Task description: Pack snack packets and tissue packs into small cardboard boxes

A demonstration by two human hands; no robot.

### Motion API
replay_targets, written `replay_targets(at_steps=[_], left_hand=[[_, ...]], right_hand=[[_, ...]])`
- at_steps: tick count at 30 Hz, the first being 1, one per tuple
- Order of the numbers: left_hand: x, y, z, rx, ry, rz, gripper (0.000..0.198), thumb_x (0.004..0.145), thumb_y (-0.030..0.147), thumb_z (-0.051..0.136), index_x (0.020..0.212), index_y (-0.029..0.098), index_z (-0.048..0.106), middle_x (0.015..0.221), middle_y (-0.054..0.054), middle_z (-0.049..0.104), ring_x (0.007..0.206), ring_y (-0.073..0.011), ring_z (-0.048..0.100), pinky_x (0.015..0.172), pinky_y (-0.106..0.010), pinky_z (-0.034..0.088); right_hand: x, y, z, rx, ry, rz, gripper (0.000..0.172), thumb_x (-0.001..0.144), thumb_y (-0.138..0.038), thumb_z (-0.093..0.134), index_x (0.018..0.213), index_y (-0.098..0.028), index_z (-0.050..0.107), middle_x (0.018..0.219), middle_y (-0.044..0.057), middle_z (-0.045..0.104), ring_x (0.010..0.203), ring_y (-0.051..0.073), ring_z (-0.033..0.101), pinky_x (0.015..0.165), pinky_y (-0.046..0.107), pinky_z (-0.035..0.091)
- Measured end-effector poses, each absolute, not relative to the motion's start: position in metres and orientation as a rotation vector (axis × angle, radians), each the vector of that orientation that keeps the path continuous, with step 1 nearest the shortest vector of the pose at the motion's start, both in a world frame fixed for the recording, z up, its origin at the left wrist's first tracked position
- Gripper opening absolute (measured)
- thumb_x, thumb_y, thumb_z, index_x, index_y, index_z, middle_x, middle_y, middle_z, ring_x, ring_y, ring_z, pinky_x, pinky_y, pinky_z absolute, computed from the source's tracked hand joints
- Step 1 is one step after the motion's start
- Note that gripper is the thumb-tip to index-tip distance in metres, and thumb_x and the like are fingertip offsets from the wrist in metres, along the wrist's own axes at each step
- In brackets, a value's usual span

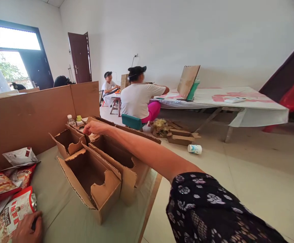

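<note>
My right hand [94, 128] is stretched far out over a row of open cardboard boxes [96, 175], its fingers curled down on the flap of the far box [93, 136]. My left hand [27, 230] lies at the bottom left corner on a red and white snack packet [12, 212], its fingers bent against the packet. More snack packets [7, 182] are piled at the left edge of the table [58, 209]. Two small bottles [74, 120] stand behind the boxes.
A tall cardboard sheet [35, 114] walls off the table's far side. Two people sit at work beyond it: one in a white shirt [136, 98] on a teal stool, another further back. A long covered table [238, 101], cardboard scraps and a cup [194, 149] on the floor.
</note>
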State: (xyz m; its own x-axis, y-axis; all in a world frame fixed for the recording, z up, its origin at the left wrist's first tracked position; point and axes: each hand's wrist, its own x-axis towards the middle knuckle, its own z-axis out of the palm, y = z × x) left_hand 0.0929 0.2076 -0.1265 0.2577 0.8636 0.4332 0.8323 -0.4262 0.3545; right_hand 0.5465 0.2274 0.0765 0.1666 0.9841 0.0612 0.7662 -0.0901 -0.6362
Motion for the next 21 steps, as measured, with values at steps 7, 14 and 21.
replay_targets(at_steps=[7,14,21], left_hand=[[0.093,0.207,-0.134,2.384,1.609,0.956,0.044,0.078,0.05,0.042,0.083,0.024,0.076,0.089,-0.006,0.079,0.085,-0.0288,0.073,0.079,-0.042,0.054],[0.095,0.209,-0.144,2.258,1.604,1.021,0.041,0.077,0.051,0.044,0.082,0.025,0.075,0.09,-0.006,0.08,0.088,-0.0297,0.074,0.081,-0.043,0.054],[0.094,0.21,-0.151,2.237,1.564,1.115,0.038,0.078,0.05,0.046,0.081,0.026,0.075,0.088,-0.005,0.08,0.087,-0.0297,0.074,0.083,-0.043,0.054]], right_hand=[[0.542,0.248,0.072,-2.201,-1.748,0.427,0.033,0.099,-0.037,0.064,0.125,-0.017,0.064,0.127,0.009,0.065,0.106,0.023,0.067,0.089,0.043,0.059],[0.546,0.257,0.063,-2.528,-1.752,0.255,0.036,0.098,-0.036,0.065,0.129,-0.018,0.062,0.131,0.011,0.063,0.111,0.024,0.065,0.093,0.045,0.057],[0.545,0.254,0.078,-2.608,-1.744,0.16,0.036,0.099,-0.038,0.063,0.128,-0.018,0.062,0.131,0.011,0.063,0.111,0.024,0.065,0.094,0.046,0.056]])
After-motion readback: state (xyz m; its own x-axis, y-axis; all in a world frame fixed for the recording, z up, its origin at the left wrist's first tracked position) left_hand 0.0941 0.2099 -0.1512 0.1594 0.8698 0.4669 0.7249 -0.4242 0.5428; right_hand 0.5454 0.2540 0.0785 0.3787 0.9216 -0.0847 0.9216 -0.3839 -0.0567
